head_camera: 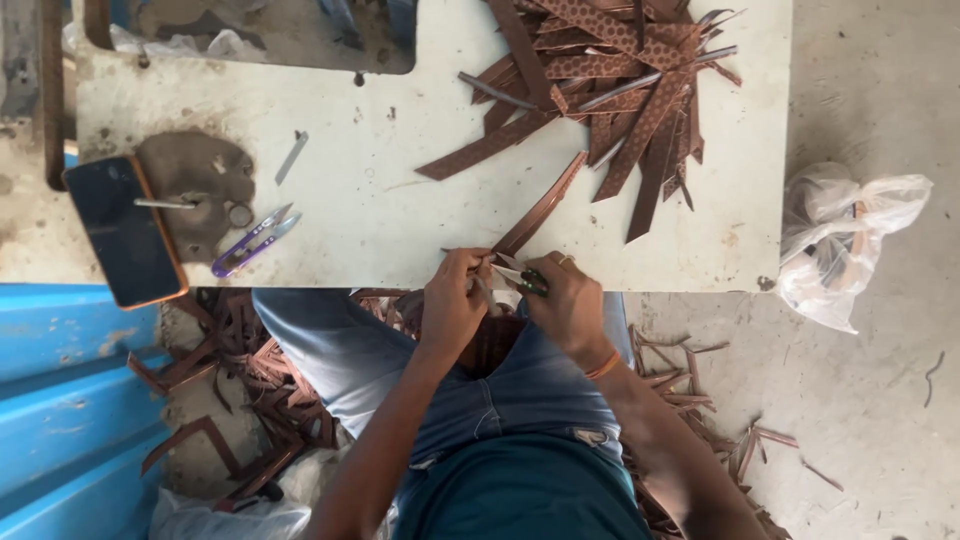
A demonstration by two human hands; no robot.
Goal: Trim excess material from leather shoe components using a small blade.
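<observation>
The left hand [452,298] and right hand [565,300] meet at the table's near edge [400,282], at about six o'clock in the head view, both pinched on the end of a long brown strip [540,208] that runs away toward one o'clock; the right also seems to grip a small green-handled tool [532,283] (what kind, I cannot tell). A slip here could nick a finger, since the fingertips crowd the tool's tip. The strip's far end lies just beside the heap of brown strips [610,90] at twelve, and a tug might drag some off. Open tabletop lies at ten o'clock, toward the purple snips [252,242] and the phone [122,230], which overhangs the edge.
</observation>
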